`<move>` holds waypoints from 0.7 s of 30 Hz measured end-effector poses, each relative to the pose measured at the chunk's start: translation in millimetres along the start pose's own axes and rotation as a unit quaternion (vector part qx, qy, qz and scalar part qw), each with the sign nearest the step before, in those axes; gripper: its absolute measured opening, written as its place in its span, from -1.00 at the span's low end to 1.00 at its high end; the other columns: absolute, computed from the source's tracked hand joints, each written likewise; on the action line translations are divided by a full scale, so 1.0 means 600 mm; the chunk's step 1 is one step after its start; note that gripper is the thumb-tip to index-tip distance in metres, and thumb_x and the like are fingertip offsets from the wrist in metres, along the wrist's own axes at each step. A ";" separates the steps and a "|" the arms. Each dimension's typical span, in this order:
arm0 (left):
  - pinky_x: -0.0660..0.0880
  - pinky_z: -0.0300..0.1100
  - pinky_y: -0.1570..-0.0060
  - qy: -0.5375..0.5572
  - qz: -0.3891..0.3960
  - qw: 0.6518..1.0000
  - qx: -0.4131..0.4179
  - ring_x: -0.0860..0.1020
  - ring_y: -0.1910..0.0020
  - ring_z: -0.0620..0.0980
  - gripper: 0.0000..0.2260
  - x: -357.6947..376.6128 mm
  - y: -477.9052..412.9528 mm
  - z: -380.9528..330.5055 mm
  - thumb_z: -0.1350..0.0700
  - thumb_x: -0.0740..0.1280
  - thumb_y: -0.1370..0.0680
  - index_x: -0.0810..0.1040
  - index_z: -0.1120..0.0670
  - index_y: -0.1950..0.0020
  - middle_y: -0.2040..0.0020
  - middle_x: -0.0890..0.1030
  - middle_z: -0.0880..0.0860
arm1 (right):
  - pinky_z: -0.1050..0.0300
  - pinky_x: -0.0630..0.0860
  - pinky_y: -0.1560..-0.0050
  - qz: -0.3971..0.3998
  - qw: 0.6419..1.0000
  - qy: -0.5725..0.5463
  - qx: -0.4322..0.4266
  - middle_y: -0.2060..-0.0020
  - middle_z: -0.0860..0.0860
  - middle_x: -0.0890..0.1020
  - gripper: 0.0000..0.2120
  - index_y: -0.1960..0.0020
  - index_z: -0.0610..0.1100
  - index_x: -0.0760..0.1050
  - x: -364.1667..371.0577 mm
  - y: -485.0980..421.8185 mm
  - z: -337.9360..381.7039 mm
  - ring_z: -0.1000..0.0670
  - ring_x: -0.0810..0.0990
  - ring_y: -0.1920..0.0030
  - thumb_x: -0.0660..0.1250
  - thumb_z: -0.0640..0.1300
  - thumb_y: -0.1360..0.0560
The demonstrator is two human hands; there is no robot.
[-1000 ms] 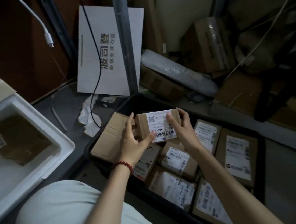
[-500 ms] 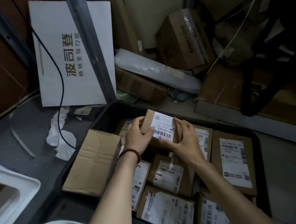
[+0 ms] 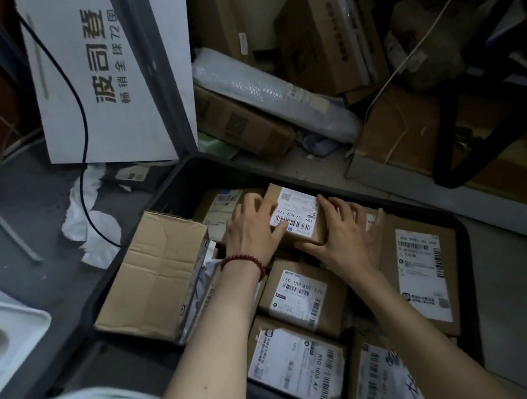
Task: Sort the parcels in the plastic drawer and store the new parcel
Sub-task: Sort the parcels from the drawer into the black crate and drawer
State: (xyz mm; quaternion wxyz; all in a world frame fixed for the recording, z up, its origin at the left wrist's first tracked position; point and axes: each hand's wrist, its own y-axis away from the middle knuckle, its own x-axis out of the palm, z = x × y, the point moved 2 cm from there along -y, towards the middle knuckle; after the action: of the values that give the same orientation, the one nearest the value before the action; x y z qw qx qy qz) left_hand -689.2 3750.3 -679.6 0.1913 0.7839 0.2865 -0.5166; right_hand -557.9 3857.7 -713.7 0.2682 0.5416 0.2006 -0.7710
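I am holding the small brown cardboard parcel with the white barcode label (image 3: 296, 218) between both hands, just above centre of the frame. It is sitting low over the far end of the black plastic drawer (image 3: 195, 183). My left hand (image 3: 252, 233), the one with the red bead bracelet (image 3: 246, 261) at its wrist, is gripping the parcel's left edge, fingers lying over the top and thumb resting across the label. My right hand (image 3: 344, 239) is cupping the near right corner, thumb running along the near edge and fingers spread down the right side. I cannot tell whether the parcel's underside is already touching the parcels beneath it.

The drawer is looking mostly sorted to me. A labelled brown box (image 3: 302, 299) is lying flat just below my hands. A long flat parcel with a white label (image 3: 423, 276) is filling the right side. Two more labelled parcels (image 3: 296, 365) are lying label-up at the bottom of the frame. The large plain brown cardboard box (image 3: 156, 275) at left is leaning over the drawer's left rim, not lying inside it.

I am judging the storing as nearly done: setting this parcel down, letting go, and perhaps squaring up that leaning box is what is left.
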 end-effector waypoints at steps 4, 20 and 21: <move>0.37 -0.11 -0.24 -0.025 -0.020 0.999 0.016 0.37 -0.26 0.00 -0.63 -0.003 0.005 -0.010 -0.07 0.26 -0.58 0.40 -0.01 -0.36 -0.29 0.41 0.01 | -0.24 0.03 -0.48 0.028 1.000 -0.004 -0.003 -0.50 -0.01 0.17 -0.10 -0.54 0.08 0.08 -0.008 0.004 0.007 -0.12 -0.02 -0.45 0.42 0.29 -0.35; 0.24 -0.03 -0.26 -0.149 -0.081 0.985 -0.033 0.36 -0.33 -0.04 -0.59 -0.120 0.165 0.061 -0.17 0.12 -0.59 0.35 -0.08 -0.41 -0.35 0.45 -0.07 | -0.06 0.14 -0.47 0.070 0.983 -0.024 -0.167 -0.42 -0.03 0.40 -0.45 -0.48 0.06 0.24 -0.094 0.080 0.173 -0.09 0.28 -0.43 0.14 0.25 -0.56; 0.24 -0.02 -0.26 -0.154 -0.096 0.982 -0.043 0.36 -0.32 -0.04 -0.58 -0.131 0.178 0.066 -0.18 0.12 -0.59 0.36 -0.08 -0.40 -0.35 0.45 -0.07 | -0.06 0.13 -0.48 0.071 0.981 -0.026 -0.181 -0.42 -0.02 0.39 -0.46 -0.48 0.07 0.24 -0.098 0.088 0.188 -0.09 0.28 -0.43 0.14 0.25 -0.56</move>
State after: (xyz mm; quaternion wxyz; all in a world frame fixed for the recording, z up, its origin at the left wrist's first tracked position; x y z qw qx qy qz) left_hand -671.6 3625.2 -622.5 0.2163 0.6546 0.3496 -0.6345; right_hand -590.5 3760.5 -622.1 0.4212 0.4766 0.2905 -0.7149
